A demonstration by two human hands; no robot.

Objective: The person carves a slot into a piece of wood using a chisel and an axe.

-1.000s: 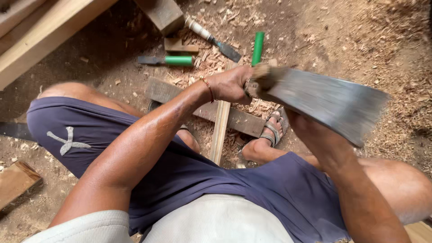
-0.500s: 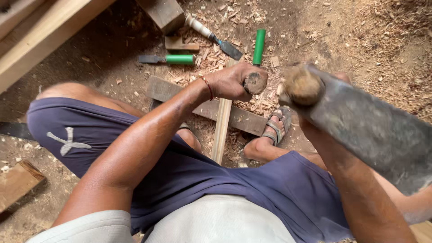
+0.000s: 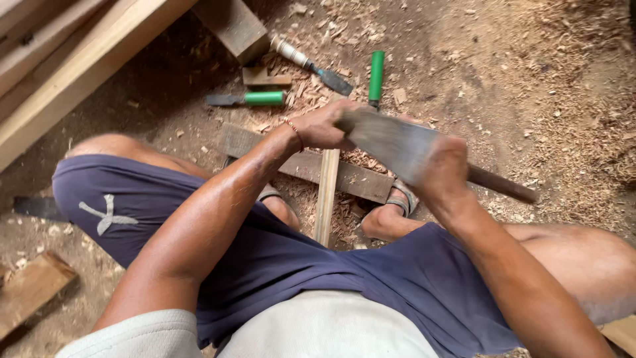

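A person sits over a dark plank (image 3: pixel 311 166) on the sawdust floor (image 3: pixel 530 79). The left hand (image 3: pixel 324 126) clamps the top of an upright wooden strip (image 3: pixel 326 199) resting on the plank. The right hand (image 3: pixel 440 166), blurred, grips a broad blade (image 3: pixel 391 142) now swung down against the strip, its edge indistinct. Green-handled chisels (image 3: pixel 265 98) lie beyond the plank.

A rough woodworking shop: I sit low over a dirt floor (image 3: pixel 530 59) strewn with wood shavings (image 3: pixel 583 132), green-handled chisels (image 3: pixel 248 99) lying nearby, stacked planks (image 3: pixel 79 59) and timber offcuts (image 3: pixel 30 288) around me.
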